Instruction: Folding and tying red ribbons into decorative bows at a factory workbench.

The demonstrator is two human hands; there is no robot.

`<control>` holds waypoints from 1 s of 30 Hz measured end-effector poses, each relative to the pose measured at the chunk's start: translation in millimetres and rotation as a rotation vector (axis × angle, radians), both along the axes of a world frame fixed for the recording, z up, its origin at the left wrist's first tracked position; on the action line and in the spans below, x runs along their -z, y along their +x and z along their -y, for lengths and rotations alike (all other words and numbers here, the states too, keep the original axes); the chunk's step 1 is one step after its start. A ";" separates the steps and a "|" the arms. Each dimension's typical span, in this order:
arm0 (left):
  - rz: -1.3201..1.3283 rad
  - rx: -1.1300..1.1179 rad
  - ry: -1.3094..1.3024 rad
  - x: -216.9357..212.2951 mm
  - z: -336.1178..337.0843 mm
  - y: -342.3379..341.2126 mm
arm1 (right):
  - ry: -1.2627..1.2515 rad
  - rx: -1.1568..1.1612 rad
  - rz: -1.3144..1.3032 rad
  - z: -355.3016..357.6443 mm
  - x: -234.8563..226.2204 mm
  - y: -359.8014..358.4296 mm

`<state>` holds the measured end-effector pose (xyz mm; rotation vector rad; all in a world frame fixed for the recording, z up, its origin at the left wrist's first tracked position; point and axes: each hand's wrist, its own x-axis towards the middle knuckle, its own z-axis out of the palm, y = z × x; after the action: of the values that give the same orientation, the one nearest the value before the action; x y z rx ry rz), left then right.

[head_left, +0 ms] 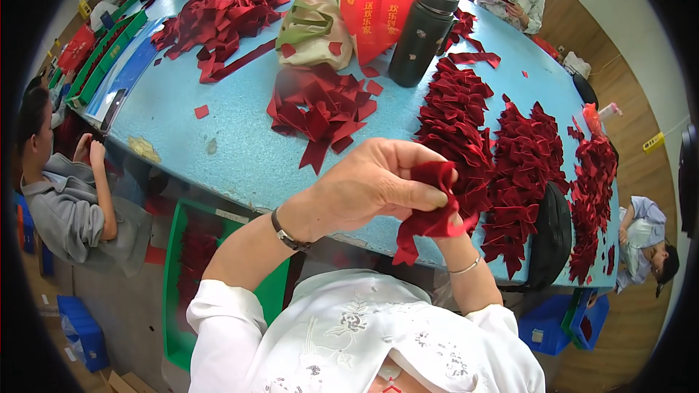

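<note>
Close in front of my chest, my left hand (pixel 371 178) pinches a dark red velvet ribbon (pixel 431 224) between thumb and fingers. The ribbon is folded into a loop, with one end hanging down. My right hand (pixel 457 247) is at the ribbon's right side, mostly hidden behind it and the left hand; a little fingertip shows. Just beyond my hands lies a loose heap of cut red ribbon pieces (pixel 317 105). To the right, rows of finished-looking red bows (pixel 455 120) cover the blue table (pixel 240 131).
A black bottle (pixel 422 36), a red bag (pixel 368 7) and a cream-green cloth bag (pixel 314 29) stand beyond the heap. A black pouch (pixel 550 236) lies by the right edge. A green crate (pixel 175 306) sits low at left. Several people work around the table.
</note>
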<state>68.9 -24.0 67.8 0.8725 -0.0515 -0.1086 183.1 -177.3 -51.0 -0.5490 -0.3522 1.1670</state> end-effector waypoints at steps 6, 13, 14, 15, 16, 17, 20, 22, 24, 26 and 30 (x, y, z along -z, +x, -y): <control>0.092 0.175 0.157 -0.1 0.0 -1.7 | -0.049 -0.241 0.131 -16.2 0.4 -12.0; 0.011 0.207 0.223 -10.5 -7.3 -16.8 | -0.292 -0.310 0.051 -13.9 -42.3 -28.2; -0.019 0.193 0.269 -14.0 -6.8 -16.7 | -0.284 -0.312 0.043 -13.2 -47.5 -30.1; -0.030 0.194 0.276 -15.5 -6.0 -16.5 | -0.197 -0.267 0.033 -12.7 -52.8 -33.2; 0.022 0.154 0.270 -13.6 -8.0 -18.4 | -0.118 -0.215 0.030 -14.1 -56.1 -37.7; 0.071 0.117 0.267 -12.8 -9.6 -20.5 | -0.036 -0.161 0.026 -15.0 -57.5 -40.4; 0.127 0.053 0.320 -10.3 -17.7 -27.3 | 0.107 -0.171 0.414 -16.4 -53.8 -20.0; 0.151 -0.020 0.423 -9.1 -24.5 -34.0 | 0.190 -0.150 0.590 -14.9 -52.0 -12.6; 0.175 -0.028 0.444 2.1 -28.1 -39.9 | 0.071 -0.032 0.870 -9.4 -64.6 -15.3; 0.261 -0.079 0.447 16.2 -29.9 -47.0 | 0.012 0.056 0.972 -4.5 -71.6 -18.4; 0.187 -0.128 0.413 27.9 -29.0 -53.9 | 0.076 0.078 1.107 3.6 -71.9 -16.2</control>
<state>15.0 5.0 39.9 1.2944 -0.1513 0.0865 166.9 -180.9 20.9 -1.1041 -1.2957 0.6716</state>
